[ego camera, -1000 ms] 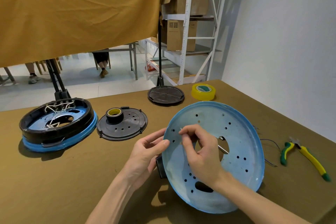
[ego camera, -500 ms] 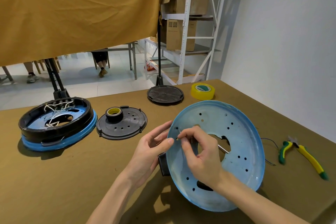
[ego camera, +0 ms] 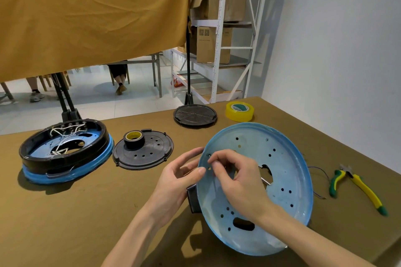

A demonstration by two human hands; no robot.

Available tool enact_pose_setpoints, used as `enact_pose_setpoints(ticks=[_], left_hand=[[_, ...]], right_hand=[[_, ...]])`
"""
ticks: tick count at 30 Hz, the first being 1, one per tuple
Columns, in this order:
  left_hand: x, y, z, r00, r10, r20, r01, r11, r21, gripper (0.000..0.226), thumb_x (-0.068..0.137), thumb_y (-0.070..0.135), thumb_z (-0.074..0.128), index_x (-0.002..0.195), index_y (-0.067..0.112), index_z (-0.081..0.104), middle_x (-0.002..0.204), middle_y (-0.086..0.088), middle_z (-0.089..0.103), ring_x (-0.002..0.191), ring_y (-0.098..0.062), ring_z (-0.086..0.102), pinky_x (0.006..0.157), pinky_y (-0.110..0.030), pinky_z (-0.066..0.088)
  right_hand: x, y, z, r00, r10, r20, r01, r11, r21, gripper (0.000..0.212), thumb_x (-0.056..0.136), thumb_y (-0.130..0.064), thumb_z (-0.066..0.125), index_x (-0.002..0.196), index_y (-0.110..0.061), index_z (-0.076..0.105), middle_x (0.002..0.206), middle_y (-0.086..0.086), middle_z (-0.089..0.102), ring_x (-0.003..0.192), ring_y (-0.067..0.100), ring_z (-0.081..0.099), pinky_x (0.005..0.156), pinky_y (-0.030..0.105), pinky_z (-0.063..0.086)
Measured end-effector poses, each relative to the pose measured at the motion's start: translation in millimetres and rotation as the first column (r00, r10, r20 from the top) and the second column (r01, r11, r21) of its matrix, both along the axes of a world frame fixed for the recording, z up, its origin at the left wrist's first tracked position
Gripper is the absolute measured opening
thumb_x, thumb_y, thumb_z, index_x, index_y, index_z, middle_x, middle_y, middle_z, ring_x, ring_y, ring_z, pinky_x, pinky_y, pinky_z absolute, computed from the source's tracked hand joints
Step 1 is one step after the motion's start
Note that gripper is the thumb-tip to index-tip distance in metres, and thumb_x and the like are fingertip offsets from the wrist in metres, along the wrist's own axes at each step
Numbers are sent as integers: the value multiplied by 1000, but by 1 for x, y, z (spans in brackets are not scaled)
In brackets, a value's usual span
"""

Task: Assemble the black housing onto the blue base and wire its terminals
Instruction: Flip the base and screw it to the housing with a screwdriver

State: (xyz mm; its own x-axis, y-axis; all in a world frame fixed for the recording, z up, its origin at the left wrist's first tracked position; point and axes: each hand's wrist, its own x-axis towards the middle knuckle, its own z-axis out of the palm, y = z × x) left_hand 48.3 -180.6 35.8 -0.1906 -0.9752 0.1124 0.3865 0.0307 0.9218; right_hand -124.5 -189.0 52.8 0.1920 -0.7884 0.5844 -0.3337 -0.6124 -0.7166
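**Bare forearms, nothing worn**

Both arms come into view bare from forearm to fingertips. The left hand [ego camera: 176, 182] and the right hand [ego camera: 235, 180] carry no glove, ring, watch or strap. No sleeve edge shows on either forearm. The nails on the fingers [ego camera: 200, 170] are short and unpainted.

The blue base [ego camera: 288, 182] stands tilted on its edge on the table [ego camera: 86, 212], black housing [ego camera: 192, 198] behind it. The left hand [ego camera: 180, 176] holds its left rim; the right hand [ego camera: 235, 176] pinches at a hole in its face. Pliers [ego camera: 358, 186] lie to the right, yellow tape [ego camera: 239, 111] beyond.
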Motion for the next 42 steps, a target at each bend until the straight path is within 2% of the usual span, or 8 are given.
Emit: enact_pose_setpoints(ticks=[4, 11, 16, 22, 28, 36, 39, 42], left_hand=[[-1, -1, -1, 1000, 25, 15, -25, 1000, 12, 52, 88, 6, 76, 138, 15, 61, 121, -16, 73, 112, -30, 71, 83, -30, 60], [0, -2, -3, 999, 34, -6, -33, 998, 53, 60, 77, 14, 80, 134, 12, 60, 122, -18, 72, 113, -33, 71, 82, -32, 61], [0, -4, -5, 999, 51, -18, -50, 995, 81, 66, 75, 15, 82, 136, 12, 57, 122, -18, 73, 113, -34, 70, 87, -37, 62], [-2, -5, -7, 997, 56, -49, -50, 992, 119, 74, 74, 15, 82, 140, 15, 49, 123, -21, 72, 113, -36, 70, 91, -41, 61], [-5, -5, -4, 998, 66, -25, -63, 992, 113, 73, 74, 15, 82, 139, 16, 49, 123, -16, 73, 113, -32, 72, 86, -35, 62], [-7, -3, -3, 994, 106, 15, -107, 986, 128, 75, 68, 22, 91, 133, 15, 55, 118, -15, 75, 109, -31, 73, 90, -39, 61], [-10, -4, -2, 993, 109, 42, -113, 988, 104, 68, 71, 21, 88, 131, 14, 57, 115, -11, 77, 108, -26, 74, 83, -31, 62], [-11, -5, -3, 990, 138, 26, -140, 983, 119, 68, 68, 25, 87, 129, 15, 58, 112, -11, 77, 104, -26, 75, 78, -29, 62]], right_hand=[[3, 1, 13, 998, 17, 54, -22, 995, 100, 22, 96, -16, 65, 89, -35, 73, 79, -14, 72, 80, 11, 70, 69, 17, 53], [5, -9, 38, 997, 23, 80, -43, 967, 252, 28, 95, -1, 64, 83, -23, 76, 68, -3, 72, 66, 8, 68, 66, 22, 53], [-1, -5, 37, 996, 36, -80, -20, 979, 201, 26, 95, -4, 65, 86, -25, 76, 71, -4, 72, 72, 13, 70, 71, 29, 60], [-15, -6, 33, 998, 54, 28, -60, 961, 269, 30, 94, 3, 64, 85, -23, 77, 67, -5, 73, 65, 6, 69, 64, 17, 53], [-17, -8, 38, 994, 45, 104, -71, 964, 257, 15, 93, -4, 71, 94, -17, 78, 78, -2, 78, 74, 13, 75, 65, 20, 57], [-18, -13, 45, 988, 61, -141, -37, 985, 166, 12, 90, -5, 75, 87, -15, 80, 72, -4, 76, 67, 15, 73, 65, 30, 62], [-14, -16, 47, 983, 155, -103, -125, 960, 252, 5, 90, -4, 75, 91, -6, 80, 77, 3, 78, 71, 18, 75, 64, 27, 61], [-13, -19, 47, 991, 128, -33, -116, 961, 250, 5, 90, 0, 73, 91, -3, 78, 76, 6, 77, 68, 19, 74, 62, 24, 60]])
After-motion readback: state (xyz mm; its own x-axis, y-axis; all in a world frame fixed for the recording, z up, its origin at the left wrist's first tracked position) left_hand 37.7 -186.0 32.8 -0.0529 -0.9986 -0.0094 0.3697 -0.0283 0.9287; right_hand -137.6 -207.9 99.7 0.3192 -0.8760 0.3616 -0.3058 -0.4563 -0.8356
